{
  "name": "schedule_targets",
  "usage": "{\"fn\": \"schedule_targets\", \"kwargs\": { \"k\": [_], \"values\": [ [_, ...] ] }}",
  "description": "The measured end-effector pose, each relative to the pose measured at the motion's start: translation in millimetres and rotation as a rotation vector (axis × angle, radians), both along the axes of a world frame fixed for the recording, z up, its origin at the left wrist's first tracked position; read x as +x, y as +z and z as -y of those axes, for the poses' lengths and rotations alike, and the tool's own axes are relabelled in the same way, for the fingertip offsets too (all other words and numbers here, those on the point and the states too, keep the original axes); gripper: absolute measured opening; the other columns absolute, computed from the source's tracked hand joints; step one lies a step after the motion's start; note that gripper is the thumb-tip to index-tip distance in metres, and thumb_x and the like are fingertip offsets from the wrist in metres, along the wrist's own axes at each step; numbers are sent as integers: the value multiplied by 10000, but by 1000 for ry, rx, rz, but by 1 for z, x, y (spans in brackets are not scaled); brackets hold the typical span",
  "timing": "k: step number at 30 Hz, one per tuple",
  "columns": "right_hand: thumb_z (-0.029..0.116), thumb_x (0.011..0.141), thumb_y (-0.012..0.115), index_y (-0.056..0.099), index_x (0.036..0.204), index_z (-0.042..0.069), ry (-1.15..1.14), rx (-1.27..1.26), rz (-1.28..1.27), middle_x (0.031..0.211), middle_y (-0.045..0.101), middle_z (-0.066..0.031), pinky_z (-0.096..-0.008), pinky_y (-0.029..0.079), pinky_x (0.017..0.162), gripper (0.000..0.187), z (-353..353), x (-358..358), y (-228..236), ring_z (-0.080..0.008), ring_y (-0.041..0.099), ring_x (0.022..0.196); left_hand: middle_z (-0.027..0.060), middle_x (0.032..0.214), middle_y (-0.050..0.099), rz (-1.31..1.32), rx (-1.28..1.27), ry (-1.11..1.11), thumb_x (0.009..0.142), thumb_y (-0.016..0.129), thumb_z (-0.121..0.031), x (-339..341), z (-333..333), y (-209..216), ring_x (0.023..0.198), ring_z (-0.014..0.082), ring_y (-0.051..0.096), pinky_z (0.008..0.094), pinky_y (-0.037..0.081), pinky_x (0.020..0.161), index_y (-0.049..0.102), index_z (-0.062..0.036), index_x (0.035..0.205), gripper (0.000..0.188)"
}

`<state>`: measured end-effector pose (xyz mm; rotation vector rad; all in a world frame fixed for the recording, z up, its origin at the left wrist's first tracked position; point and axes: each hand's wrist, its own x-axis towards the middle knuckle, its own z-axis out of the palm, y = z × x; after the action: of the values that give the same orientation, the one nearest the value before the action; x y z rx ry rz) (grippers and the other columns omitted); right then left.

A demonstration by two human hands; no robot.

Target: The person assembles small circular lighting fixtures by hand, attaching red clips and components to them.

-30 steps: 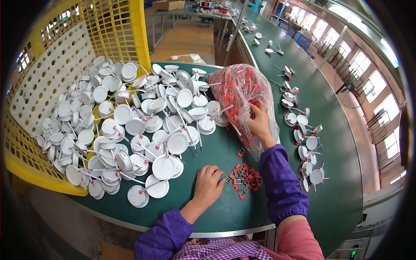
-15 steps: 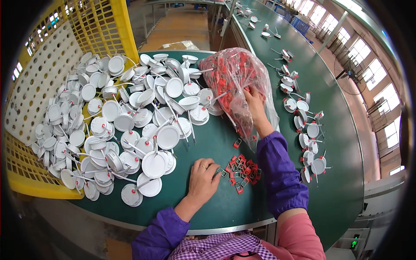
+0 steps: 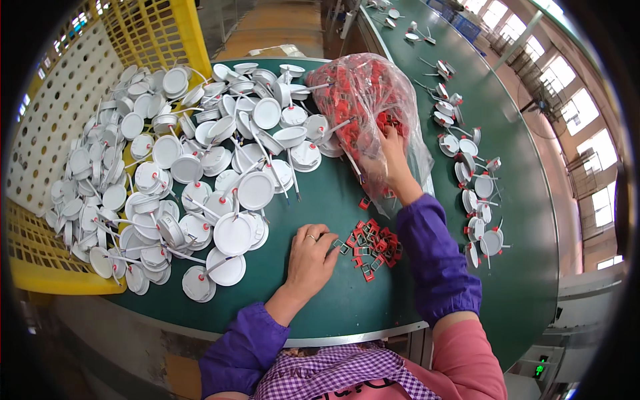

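My right hand (image 3: 393,155) reaches into a clear plastic bag (image 3: 421,143) full of small red clips (image 3: 353,87). Its fingertips are buried among the clips, so their grip is hidden. On the green table, my left hand (image 3: 312,259) rests with loosely bent fingers, thumb and forefinger apart. Just beside those fingertips lies a single clip (image 3: 342,247), at the left edge of a small pile of red clips with metal frames (image 3: 373,247). Nothing shows in the left hand.
A large heap of round white lamps with wires (image 3: 233,233) covers the table's left side and spills from a yellow plastic crate (image 3: 60,283). To the right, more such lamps (image 3: 492,241) stand in a line along a green conveyor belt (image 3: 520,200).
My right hand has pushed deeper into the bag, among the clips. My left hand has stayed beside the pile. The whole view has shifted slightly.
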<state>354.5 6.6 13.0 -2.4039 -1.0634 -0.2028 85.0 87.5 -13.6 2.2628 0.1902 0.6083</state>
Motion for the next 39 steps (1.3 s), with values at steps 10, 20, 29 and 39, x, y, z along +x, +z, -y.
{"fn": "schedule_targets", "kwargs": {
  "k": [10,20,29,39],
  "values": [
    [237,690,707,485,1280,99,-104,-91,61,1318,408,-283,-536,421,946,645,-13,-22,0,-487,413,1187,115,1021,565,48,4,1,730,700,-53,1,3,1,1002,318,517,406,435,858,643,-18,941,221],
    [160,715,684,639,1091,84,-101,164,13,1076,588,-174,-421,469,837,386,-1,-31,-4,-373,598,939,96,1024,558,45,-6,-21,740,694,-73,1,2,-5,1016,310,510,411,424,865,649,-30,943,212],
    [79,673,700,628,1049,23,-73,435,-100,1112,599,-172,-347,472,878,387,44,-70,-9,-325,599,1015,108,1011,563,52,4,-29,733,698,-69,2,3,0,1008,315,515,411,429,859,649,-24,931,209],
    [-4,640,721,636,1000,34,24,482,85,1116,547,-208,-382,491,828,373,71,-160,-12,-369,579,999,121,1025,562,68,41,-26,710,711,-60,2,4,2,989,317,514,406,435,861,637,-9,964,270]
  ]
}}
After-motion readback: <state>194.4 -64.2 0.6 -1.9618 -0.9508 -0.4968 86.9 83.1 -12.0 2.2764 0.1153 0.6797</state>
